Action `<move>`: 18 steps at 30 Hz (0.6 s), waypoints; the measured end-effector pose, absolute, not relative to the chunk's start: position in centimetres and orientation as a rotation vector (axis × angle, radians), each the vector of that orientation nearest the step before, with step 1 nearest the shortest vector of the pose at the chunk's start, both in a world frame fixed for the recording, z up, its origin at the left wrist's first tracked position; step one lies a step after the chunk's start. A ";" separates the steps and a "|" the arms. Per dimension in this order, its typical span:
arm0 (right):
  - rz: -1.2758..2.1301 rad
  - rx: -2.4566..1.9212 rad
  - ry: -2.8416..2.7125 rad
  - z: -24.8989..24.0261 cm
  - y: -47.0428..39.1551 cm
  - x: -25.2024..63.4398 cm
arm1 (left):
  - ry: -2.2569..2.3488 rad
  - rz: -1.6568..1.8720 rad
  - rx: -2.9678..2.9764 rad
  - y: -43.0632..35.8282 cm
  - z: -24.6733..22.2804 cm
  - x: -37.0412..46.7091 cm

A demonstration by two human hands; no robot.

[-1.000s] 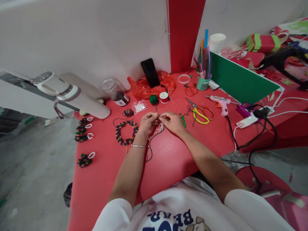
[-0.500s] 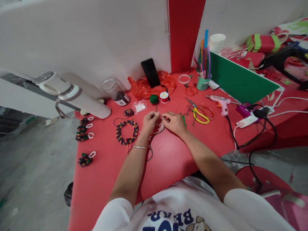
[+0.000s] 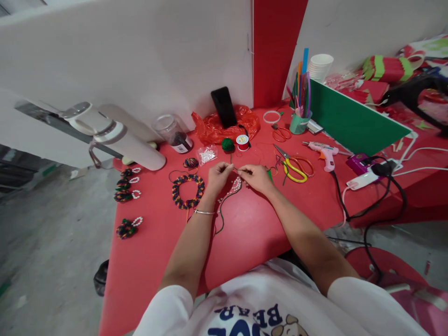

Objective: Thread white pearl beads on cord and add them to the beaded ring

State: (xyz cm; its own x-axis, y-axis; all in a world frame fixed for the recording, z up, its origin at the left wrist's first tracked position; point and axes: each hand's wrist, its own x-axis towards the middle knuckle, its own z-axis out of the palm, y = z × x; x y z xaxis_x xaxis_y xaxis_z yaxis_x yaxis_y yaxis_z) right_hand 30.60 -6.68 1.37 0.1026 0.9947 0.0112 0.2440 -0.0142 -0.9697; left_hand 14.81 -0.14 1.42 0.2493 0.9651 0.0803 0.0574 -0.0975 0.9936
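Observation:
My left hand (image 3: pixel 219 177) is closed in a pinch above the red table (image 3: pixel 245 224), its fingertips on something too small to name. Close beside it on the right, my right hand (image 3: pixel 256 178) pinches too, what it holds being too fine to make out. White beads (image 3: pixel 236 185) lie below and between the hands, with a dark green strand (image 3: pixel 221 212) trailing toward me. Behind the hands are a green yarn ball (image 3: pixel 227 144), a red thread spool (image 3: pixel 242 142) and a bag of white beads (image 3: pixel 207 154). A multicoloured crocheted ring (image 3: pixel 188 191) rests left of my left hand.
Yellow-handled scissors (image 3: pixel 294 170), red scissors (image 3: pixel 281 133) and a pink glue gun (image 3: pixel 325 153) lie at the right. A bottle (image 3: pixel 133 147), a jar (image 3: pixel 175 135) and small beaded yarn pieces (image 3: pixel 126 228) are at the left. A phone (image 3: pixel 224 107) leans behind.
The fingertips of my two hands have moved slightly apart. The view has shifted a little, so the table items appear farther right.

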 end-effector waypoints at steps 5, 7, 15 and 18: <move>0.575 -1.583 -1.698 2.1 -6.9 31.3 | 1.017 1.028 1.477 0.8 3.1 12.9; 0.515 -1.642 -1.766 2.3 -7.1 31.3 | 1.059 1.016 1.548 0.7 4.3 11.4; 0.447 -1.703 -1.780 2.4 -7.3 30.7 | 1.082 0.673 1.861 -3.4 5.3 3.4; 0.462 -1.690 -1.782 2.2 -7.2 30.6 | 1.257 0.865 1.879 -4.6 4.2 2.5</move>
State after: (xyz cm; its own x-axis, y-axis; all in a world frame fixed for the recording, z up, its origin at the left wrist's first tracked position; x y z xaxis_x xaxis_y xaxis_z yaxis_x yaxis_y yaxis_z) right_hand 30.58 -7.21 2.23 0.0230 0.9791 0.2022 0.7575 0.1149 -0.6427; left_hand 2.52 -4.55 4.22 0.3042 0.9419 0.1427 0.4704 -0.2787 0.8373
